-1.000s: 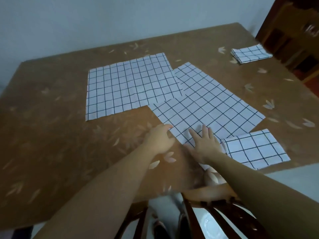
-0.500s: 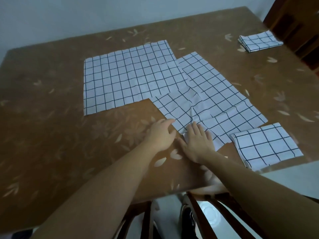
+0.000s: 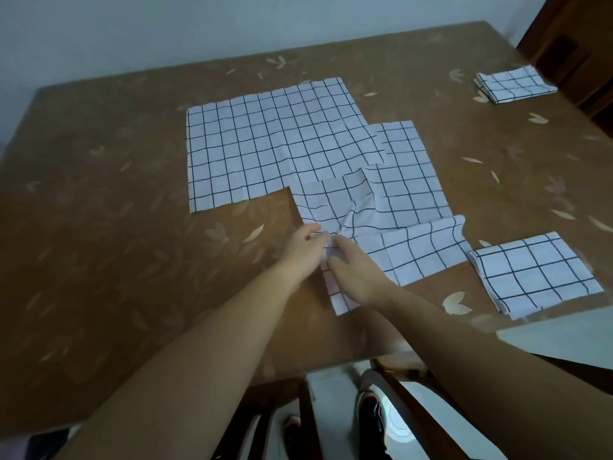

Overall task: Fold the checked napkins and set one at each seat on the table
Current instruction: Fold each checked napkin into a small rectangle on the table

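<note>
Two unfolded checked napkins lie mid-table. The flat napkin (image 3: 272, 144) is farther back and overlaps the near napkin (image 3: 408, 197), which is rumpled and dragged toward me. My left hand (image 3: 303, 250) pinches the near napkin's bunched edge. My right hand (image 3: 356, 275) lies over the same cloth, its fingertips closing on the bunch beside the left hand's. A folded napkin (image 3: 537, 273) sits by the table's near right edge. Another folded napkin (image 3: 514, 84) lies at the far right corner.
The brown table (image 3: 116, 227) has a leaf pattern, and its left half is bare. A dark wooden chair (image 3: 408, 403) stands against the near edge below my arms, with feet on the floor beneath. Dark wooden furniture (image 3: 577, 44) rises at the far right.
The near napkin has been pulled toward me and has wrinkled into a fold near the hands. My right hand went from lying flat on it to gathering the cloth next to my left.
</note>
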The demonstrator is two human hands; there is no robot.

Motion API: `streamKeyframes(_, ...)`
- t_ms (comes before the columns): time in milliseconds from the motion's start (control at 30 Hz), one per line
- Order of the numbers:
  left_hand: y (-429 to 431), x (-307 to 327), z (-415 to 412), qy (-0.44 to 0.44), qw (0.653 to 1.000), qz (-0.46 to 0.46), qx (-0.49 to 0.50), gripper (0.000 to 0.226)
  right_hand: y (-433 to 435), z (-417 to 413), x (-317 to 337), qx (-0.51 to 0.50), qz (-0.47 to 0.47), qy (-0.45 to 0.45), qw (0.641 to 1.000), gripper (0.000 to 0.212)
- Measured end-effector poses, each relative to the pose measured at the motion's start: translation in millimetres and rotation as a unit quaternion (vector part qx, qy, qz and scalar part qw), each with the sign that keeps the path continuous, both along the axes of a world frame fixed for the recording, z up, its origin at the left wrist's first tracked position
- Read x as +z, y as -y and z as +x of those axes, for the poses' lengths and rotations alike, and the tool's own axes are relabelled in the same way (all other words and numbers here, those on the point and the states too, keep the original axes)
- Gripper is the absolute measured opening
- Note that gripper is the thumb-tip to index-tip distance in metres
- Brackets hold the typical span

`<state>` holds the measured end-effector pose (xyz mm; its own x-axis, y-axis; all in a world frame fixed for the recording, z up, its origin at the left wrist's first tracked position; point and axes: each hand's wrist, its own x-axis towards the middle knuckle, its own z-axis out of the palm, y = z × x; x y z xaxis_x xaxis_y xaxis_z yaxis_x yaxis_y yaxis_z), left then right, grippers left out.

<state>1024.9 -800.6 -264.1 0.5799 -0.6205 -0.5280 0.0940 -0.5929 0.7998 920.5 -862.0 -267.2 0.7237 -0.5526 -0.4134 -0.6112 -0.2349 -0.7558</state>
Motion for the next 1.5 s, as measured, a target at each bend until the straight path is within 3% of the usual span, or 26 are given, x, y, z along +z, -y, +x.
streamKeyframes(133, -13, 2, 14, 0.026, 0.999, 0.002, 0.039, 0.036, -12, -5, 4, 0.037, -0.011, 0.030, 0.999, 0.048)
streamKeyframes(233, -28, 11, 24, 0.059, 0.997, 0.004, 0.050, 0.037, -12, -12, 1, 0.051, -0.163, 0.047, 0.984, 0.061)
streamKeyframes(333, -43, 21, 36, 0.053, 0.998, -0.011, 0.044, 0.036, -6, -20, 1, 0.050, -0.289, 0.002, 0.956, 0.071)
streamKeyframes(467, -67, 40, 47, 0.075, 0.997, -0.020, 0.032, 0.032, 1, -25, 3, 0.061, -0.284, -0.059, 0.955, 0.080)
streamKeyframes(600, -96, 37, 56, 0.080, 0.996, -0.004, 0.045, 0.035, -11, -30, -2, 0.145, -0.258, -0.132, 0.946, 0.088)
streamKeyframes(867, -137, 19, 58, 0.025, 0.990, -0.008, 0.137, 0.036, -109, -26, 2, 0.236, -0.255, -0.036, 0.937, 0.116)
streamKeyframes(967, -132, 33, 51, -0.020, 0.981, -0.054, 0.185, 0.035, -140, -23, 7, 0.249, -0.278, -0.071, 0.925, 0.104)
streamKeyframes(1067, -131, 49, 46, -0.063, 0.970, -0.089, 0.216, 0.034, -141, -28, 17, 0.194, -0.315, -0.058, 0.927, 0.060)
streamKeyframes(1167, -131, 69, 39, -0.081, 0.959, -0.124, 0.241, 0.028, -126, -33, 43, 0.125, -0.327, -0.049, 0.936, 0.031)
streamKeyframes(1233, -135, 87, 30, -0.080, 0.953, -0.147, 0.252, 0.009, -111, -41, 60, 0.112, -0.319, -0.033, 0.941, 0.027)
streamKeyframes(1267, -138, 93, 26, -0.073, 0.952, -0.147, 0.258, 0.010, -103, -47, 69, 0.117, -0.330, -0.013, 0.937, 0.028)
streamKeyframes(1433, -159, 128, -4, -0.013, 0.968, -0.139, 0.209, 0.036, -63, -75, 131, 0.092, -0.377, 0.049, 0.920, 0.019)
streamKeyframes(1500, -165, 142, -18, 0.033, 0.979, -0.133, 0.151, 0.042, -51, -85, 154, 0.049, -0.387, 0.076, 0.918, 0.028)
